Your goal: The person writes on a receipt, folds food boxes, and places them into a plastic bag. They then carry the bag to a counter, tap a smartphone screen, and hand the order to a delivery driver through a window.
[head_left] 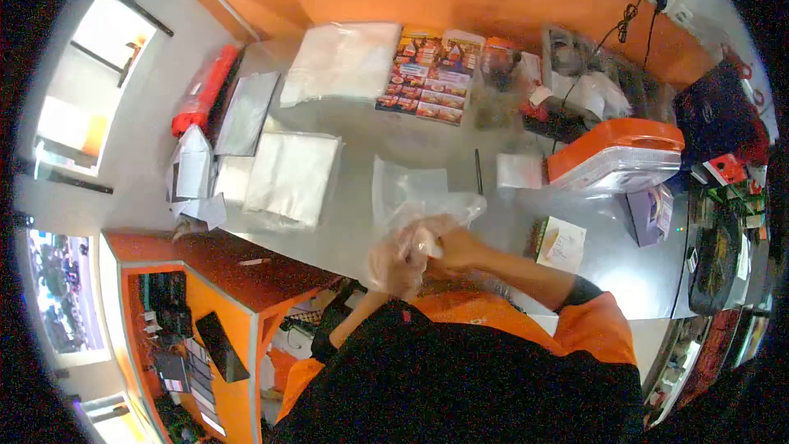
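In front of my body, my left hand (394,267) and my right hand (444,240) are close together, fingers curled in. Both grip a thin, crumpled clear plastic bag (460,207). The film spreads above my knuckles and partly covers my left hand, blurring its fingers. Just beyond lies a flat translucent plastic sheet (403,185) on the metal table (353,136). A dark pen-like stick (478,171) rests to the right of it.
Stacks of clear bags (292,177) and white packaging (341,62) lie left, beside printed menus (431,74). An orange-lidded container (616,152), small box (560,244) and purple box (651,214) stand right. Below left is an orange shelf unit (222,304).
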`<state>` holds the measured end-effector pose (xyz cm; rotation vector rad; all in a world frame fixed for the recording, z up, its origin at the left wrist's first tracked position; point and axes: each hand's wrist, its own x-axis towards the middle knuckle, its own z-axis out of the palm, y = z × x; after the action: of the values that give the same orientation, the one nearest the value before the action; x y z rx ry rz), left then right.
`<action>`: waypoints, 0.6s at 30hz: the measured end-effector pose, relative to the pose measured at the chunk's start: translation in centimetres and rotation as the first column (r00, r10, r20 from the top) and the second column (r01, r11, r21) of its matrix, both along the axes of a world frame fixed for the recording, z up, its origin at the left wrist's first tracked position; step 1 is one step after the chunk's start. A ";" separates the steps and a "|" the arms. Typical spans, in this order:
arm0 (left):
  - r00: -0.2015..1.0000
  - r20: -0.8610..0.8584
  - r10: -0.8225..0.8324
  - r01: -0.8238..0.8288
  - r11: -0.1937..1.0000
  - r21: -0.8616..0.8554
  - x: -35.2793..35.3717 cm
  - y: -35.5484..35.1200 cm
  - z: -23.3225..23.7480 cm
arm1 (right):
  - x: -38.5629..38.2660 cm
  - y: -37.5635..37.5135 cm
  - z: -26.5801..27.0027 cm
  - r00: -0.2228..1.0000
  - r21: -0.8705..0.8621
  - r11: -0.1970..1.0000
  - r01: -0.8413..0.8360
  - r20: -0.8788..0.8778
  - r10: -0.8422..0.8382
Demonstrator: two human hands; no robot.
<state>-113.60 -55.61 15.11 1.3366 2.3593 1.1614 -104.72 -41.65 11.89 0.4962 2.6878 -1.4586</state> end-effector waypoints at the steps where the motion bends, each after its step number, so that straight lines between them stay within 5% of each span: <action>1: 0.998 0.026 0.055 -0.049 0.980 -0.192 0.6 -0.4 0.7 | -1.5 -0.2 -1.2 0.987 -0.147 0.978 0.149 -0.041 -0.157; 3: 0.983 0.042 0.178 -0.127 0.829 -0.545 1.6 -1.2 1.4 | -5.5 0.6 -4.2 0.866 -0.686 0.653 0.321 -0.067 -0.495; 4: 0.986 0.124 0.114 -0.048 0.896 -0.442 2.0 -1.9 0.6 | -7.1 1.1 -4.6 0.782 -0.881 0.381 0.280 -0.021 -0.623; 5: 0.980 0.197 0.041 0.027 0.944 -0.330 2.4 -2.6 -1.0 | -8.1 1.6 -5.0 0.724 -0.968 0.153 0.197 0.038 -0.689; 7: 0.979 0.175 -0.103 0.138 0.970 -0.200 3.1 -4.0 -4.6 | -9.2 1.3 -0.4 0.536 -0.985 -0.070 0.156 0.145 -0.832; 8: 0.982 0.090 -0.165 0.179 0.965 -0.194 3.6 -4.4 -6.8 | -8.9 1.8 1.5 0.609 -0.973 -0.174 0.149 0.229 -0.759; 13: 0.881 -0.207 -0.425 0.370 0.893 -0.256 6.3 -5.0 -14.8 | -12.2 3.2 -4.6 0.650 -0.928 0.212 0.306 0.040 -0.759; 18: 0.809 0.349 -0.473 0.584 0.581 -0.567 1.8 0.8 -3.9 | -11.1 2.8 -2.4 0.692 -0.835 0.390 0.388 -0.016 -0.721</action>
<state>-111.75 -54.79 11.26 1.4339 1.7494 0.1954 -115.82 -38.86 9.46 1.2199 1.6786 -2.9758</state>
